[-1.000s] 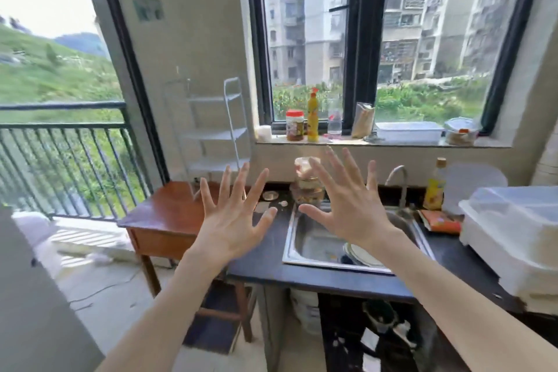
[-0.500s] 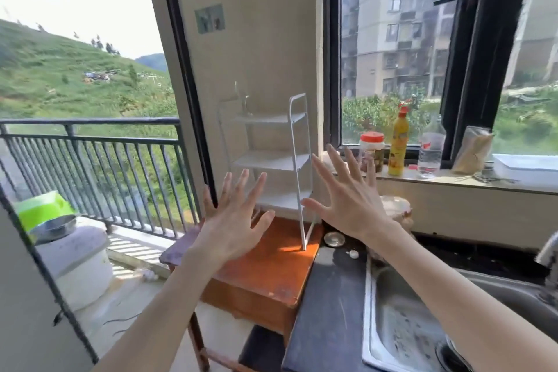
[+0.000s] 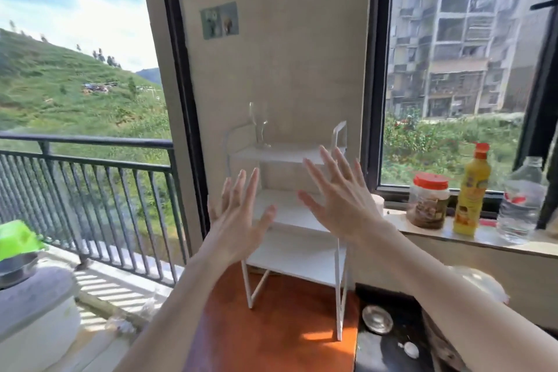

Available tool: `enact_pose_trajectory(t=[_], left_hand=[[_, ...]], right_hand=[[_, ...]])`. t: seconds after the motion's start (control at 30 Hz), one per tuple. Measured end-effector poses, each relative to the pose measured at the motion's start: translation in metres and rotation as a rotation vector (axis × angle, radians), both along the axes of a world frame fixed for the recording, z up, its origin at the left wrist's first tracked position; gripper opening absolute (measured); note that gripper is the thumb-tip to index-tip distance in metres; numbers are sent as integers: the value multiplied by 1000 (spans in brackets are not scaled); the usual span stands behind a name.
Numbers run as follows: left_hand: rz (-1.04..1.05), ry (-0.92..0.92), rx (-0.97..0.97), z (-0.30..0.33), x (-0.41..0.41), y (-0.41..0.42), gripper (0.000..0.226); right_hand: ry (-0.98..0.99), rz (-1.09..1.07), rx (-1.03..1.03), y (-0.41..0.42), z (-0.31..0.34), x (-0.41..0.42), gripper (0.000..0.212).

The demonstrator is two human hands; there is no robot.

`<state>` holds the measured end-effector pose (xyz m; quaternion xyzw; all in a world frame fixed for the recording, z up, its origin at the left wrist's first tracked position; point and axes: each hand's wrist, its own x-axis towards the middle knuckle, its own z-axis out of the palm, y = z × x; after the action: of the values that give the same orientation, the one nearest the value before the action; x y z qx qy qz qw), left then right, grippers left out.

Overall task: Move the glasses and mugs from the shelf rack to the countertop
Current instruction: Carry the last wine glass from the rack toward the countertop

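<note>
Labels on the jar (image 3: 428,205) and yellow bottle (image 3: 471,190) at 3 o'clock are unreadable. Both hands, left (image 3: 238,220) and right (image 3: 341,202), fingers spread and empty, now front the shelf rack (image 3: 297,208), closer than before; one glass (image 3: 259,124) stands on its top tier at 12 o'clock.

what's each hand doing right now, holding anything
left hand: open, fingers spread, holding nothing
right hand: open, fingers spread, holding nothing

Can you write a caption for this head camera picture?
Two open bare hands, left and right, before a white shelf rack holding a clear wine glass.
</note>
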<state>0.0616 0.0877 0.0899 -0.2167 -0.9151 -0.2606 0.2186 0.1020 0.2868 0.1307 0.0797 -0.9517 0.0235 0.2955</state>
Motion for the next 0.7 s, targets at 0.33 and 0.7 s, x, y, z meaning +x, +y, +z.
enact_pose_trajectory(t=[0.33, 0.7], left_hand=[[-189, 84, 517, 73, -190, 21, 66], [-156, -34, 707, 98, -306, 69, 81]], right_hand=[[-155, -130, -92, -22, 39, -176, 57], [-440, -156, -168, -11, 22, -237, 51]])
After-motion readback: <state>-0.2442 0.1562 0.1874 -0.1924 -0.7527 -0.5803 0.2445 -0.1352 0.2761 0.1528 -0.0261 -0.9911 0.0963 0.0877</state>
